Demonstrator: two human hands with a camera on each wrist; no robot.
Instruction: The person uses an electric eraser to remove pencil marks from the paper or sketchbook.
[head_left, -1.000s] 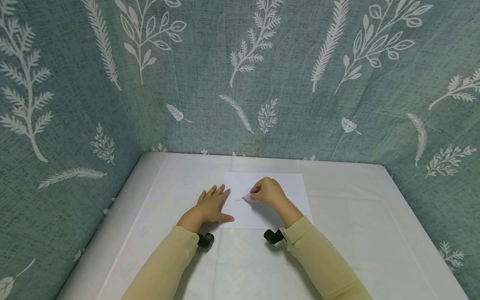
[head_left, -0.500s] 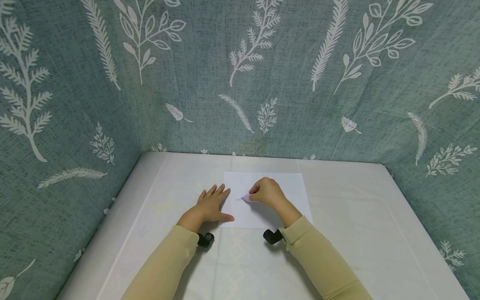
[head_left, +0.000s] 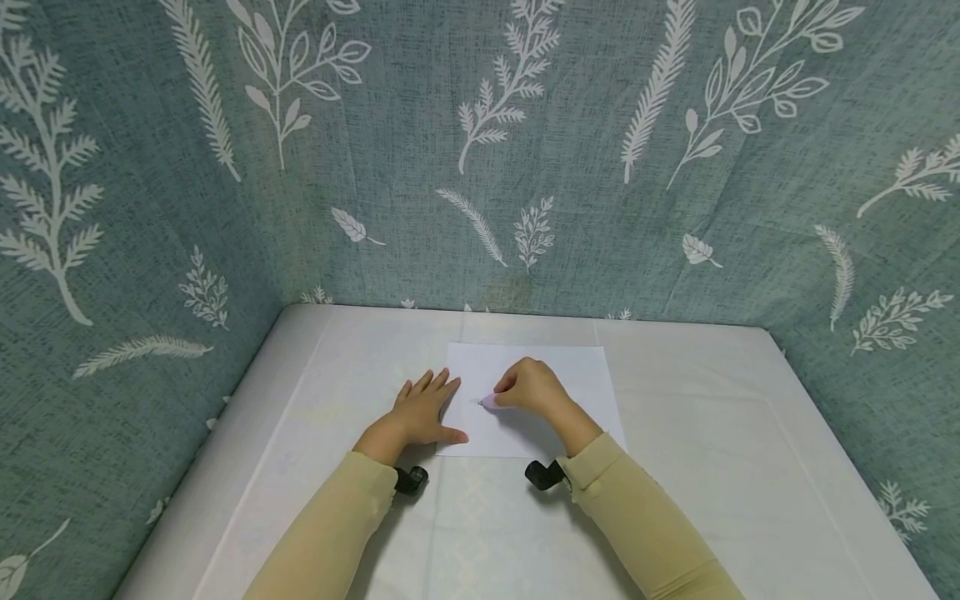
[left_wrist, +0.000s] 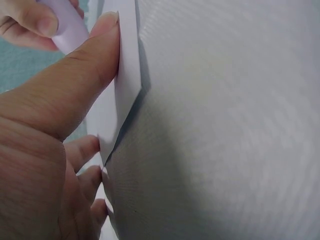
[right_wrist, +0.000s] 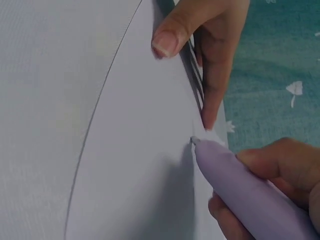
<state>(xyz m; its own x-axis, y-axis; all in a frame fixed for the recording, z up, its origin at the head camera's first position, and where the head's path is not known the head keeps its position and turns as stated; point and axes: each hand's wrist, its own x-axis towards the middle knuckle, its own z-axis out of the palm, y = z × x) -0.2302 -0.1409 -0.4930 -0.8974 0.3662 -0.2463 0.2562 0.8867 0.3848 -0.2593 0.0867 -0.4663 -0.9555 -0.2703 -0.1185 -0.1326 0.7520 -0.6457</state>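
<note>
Right hand: the right hand (head_left: pixel 534 388) curls its fingers round a lilac pen (head_left: pixel 490 401), gripping it in a writing hold; in the right wrist view the pen (right_wrist: pixel 245 190) is thick-barrelled, and its tip touches the paper.
Left hand: the left hand (head_left: pixel 423 410) lies flat with straight, slightly spread fingers and holds nothing; it presses on the left edge of the sheet, the thumb (left_wrist: pixel 75 85) stretched along the sheet's near left corner.
Paper: a white sheet of paper (head_left: pixel 570 375) lies flat near the middle of the table, closer to the far edge than to the near one, its edges roughly square to the table's.
Pen tip: it sits on the left half of the sheet, just beside the left hand's fingertips.
Table: the table (head_left: pixel 750 433) is covered in a pale cloth.
Backdrop: a teal fabric (head_left: pixel 420 125) printed with white leaves rises behind the table and on both sides.
Sleeves: both forearms wear tan sleeves (head_left: pixel 645 525).
</note>
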